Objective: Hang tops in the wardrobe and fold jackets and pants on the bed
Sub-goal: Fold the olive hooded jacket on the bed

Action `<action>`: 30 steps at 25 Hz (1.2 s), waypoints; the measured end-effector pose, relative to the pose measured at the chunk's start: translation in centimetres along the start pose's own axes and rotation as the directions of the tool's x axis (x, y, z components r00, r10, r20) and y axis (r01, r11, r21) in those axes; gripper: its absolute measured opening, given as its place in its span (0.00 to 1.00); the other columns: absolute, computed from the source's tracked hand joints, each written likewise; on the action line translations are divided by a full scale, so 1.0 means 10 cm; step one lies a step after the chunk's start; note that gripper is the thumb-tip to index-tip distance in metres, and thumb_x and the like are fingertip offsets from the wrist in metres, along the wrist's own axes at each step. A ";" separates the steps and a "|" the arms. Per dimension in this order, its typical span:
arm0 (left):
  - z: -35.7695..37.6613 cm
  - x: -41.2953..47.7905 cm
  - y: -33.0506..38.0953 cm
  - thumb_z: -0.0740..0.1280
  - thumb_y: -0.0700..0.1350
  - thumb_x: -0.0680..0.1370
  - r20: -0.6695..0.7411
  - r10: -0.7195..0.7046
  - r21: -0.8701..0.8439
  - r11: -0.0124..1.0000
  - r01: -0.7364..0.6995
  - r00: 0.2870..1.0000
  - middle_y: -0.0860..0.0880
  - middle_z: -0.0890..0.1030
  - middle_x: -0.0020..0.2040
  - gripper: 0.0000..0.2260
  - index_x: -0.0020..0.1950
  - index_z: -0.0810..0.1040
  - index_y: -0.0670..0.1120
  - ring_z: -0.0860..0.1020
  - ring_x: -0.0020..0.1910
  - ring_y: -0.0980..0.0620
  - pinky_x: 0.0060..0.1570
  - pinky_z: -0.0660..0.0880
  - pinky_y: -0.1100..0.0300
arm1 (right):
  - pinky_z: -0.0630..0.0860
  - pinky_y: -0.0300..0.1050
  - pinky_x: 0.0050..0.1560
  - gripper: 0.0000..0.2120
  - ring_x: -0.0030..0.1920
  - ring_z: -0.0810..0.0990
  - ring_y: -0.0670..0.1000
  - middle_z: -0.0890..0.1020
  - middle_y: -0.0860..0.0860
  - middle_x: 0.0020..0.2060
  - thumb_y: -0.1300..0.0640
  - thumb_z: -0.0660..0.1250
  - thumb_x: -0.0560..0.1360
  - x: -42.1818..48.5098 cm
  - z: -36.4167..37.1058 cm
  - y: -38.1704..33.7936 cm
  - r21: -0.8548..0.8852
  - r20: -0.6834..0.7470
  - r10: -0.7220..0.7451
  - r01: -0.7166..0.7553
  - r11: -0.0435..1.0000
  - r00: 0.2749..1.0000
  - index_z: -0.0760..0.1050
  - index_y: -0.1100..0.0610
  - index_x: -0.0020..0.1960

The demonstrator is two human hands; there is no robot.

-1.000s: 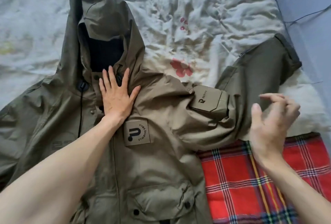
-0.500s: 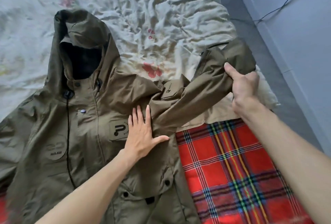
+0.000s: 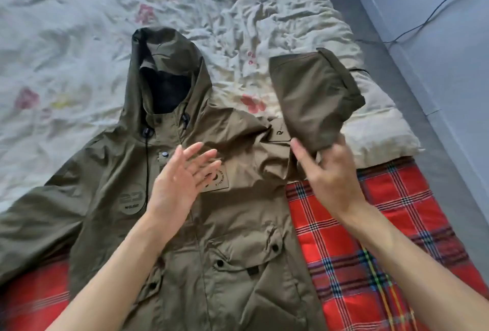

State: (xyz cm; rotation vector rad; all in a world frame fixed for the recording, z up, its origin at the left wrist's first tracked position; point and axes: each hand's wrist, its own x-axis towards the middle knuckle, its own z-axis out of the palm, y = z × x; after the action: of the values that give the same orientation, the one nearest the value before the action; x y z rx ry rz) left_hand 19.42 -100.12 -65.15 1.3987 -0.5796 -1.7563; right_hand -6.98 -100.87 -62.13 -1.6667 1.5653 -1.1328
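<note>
Jacket (image 3: 225, 224) lies front up on the bed (image 3: 79, 39); our right hand (image 3: 330, 171) grips its sleeve (image 3: 312, 97), lifted and bent toward the chest. Our left hand (image 3: 177, 185) hovers over the chest, fingers (image 3: 197, 157) straight and apart

Soft even daylight, sheet (image 3: 79, 39) brightest, shadows faint. Motion blur on left hand (image 3: 180, 182) and right hand (image 3: 330, 171), whole frame slightly soft; wide-angle bend at edges.
</note>
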 end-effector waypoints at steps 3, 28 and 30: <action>-0.67 -0.66 0.29 0.53 0.66 0.80 0.013 0.009 -0.326 0.945 -0.004 1.000 0.40 0.75 0.70 0.32 0.73 0.71 0.44 0.74 0.68 0.39 0.68 0.69 0.39 | 0.63 0.54 0.71 0.10 0.63 0.74 0.54 0.78 0.50 0.58 0.53 0.66 0.76 -0.84 0.67 -0.23 -0.190 0.469 -0.263 0.387 0.902 0.843 0.80 0.53 0.56; -2.85 -1.67 -1.42 0.73 0.44 0.62 -0.296 -0.434 0.747 0.450 0.489 0.851 0.52 0.82 0.36 0.11 0.43 0.79 0.48 0.79 0.39 0.52 0.41 0.75 0.59 | 0.71 0.46 0.59 0.21 0.58 0.78 0.52 0.72 0.56 0.70 0.51 0.64 0.81 -0.86 1.66 0.81 0.619 0.223 0.944 -0.783 0.055 0.243 0.68 0.56 0.72; -2.70 -1.51 -1.27 0.71 0.52 0.62 -0.229 -0.552 0.924 0.136 0.357 0.802 0.54 0.84 0.45 0.16 0.49 0.80 0.53 0.81 0.48 0.52 0.50 0.77 0.56 | 0.71 0.46 0.60 0.19 0.62 0.75 0.53 0.75 0.55 0.67 0.52 0.64 0.81 -0.88 1.62 0.81 0.615 0.228 0.938 -0.785 0.070 0.262 0.70 0.55 0.70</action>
State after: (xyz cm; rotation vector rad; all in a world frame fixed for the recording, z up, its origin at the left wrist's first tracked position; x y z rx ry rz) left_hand 42.34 -77.26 -73.65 2.4869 -1.6683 -2.0902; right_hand 3.68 -95.56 -78.41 0.1011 1.5975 -0.9255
